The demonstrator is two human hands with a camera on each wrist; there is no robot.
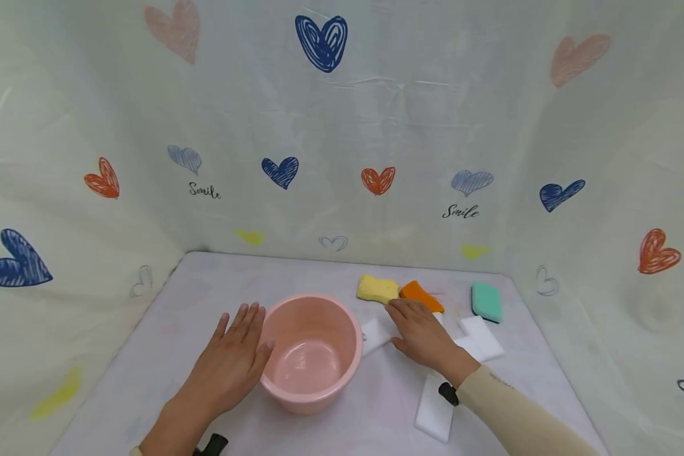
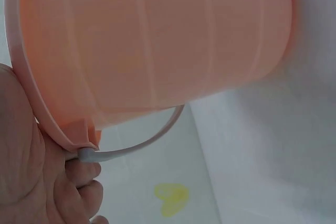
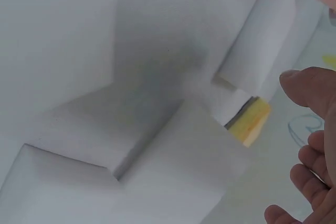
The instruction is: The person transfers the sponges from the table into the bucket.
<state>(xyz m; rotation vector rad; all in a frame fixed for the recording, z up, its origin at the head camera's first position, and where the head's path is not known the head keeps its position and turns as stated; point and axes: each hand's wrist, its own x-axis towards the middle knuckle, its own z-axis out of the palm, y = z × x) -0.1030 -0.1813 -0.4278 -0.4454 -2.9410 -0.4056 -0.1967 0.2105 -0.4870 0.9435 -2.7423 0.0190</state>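
A pink bucket [image 1: 313, 392] stands upright near the middle of the table, and the left wrist view shows its grey handle [image 2: 131, 150] hanging down outside. My left hand [image 1: 228, 364] lies along the bucket's left rim with straight fingers, and in the left wrist view the palm touches the rim near the handle joint. To the bucket's right, my right hand [image 1: 424, 335] hovers palm down above several white rectangular blocks [image 1: 435, 408]. Its fingers are loosely extended and hold nothing. A yellow sponge [image 1: 378, 289] and an orange sponge [image 1: 420, 295] lie just beyond its fingertips.
A green sponge [image 1: 486, 300] with a dark underside lies at the back right of the table [image 1: 234, 278]. Pale curtains [image 1: 342, 120] printed with hearts surround the table at the back and both sides.
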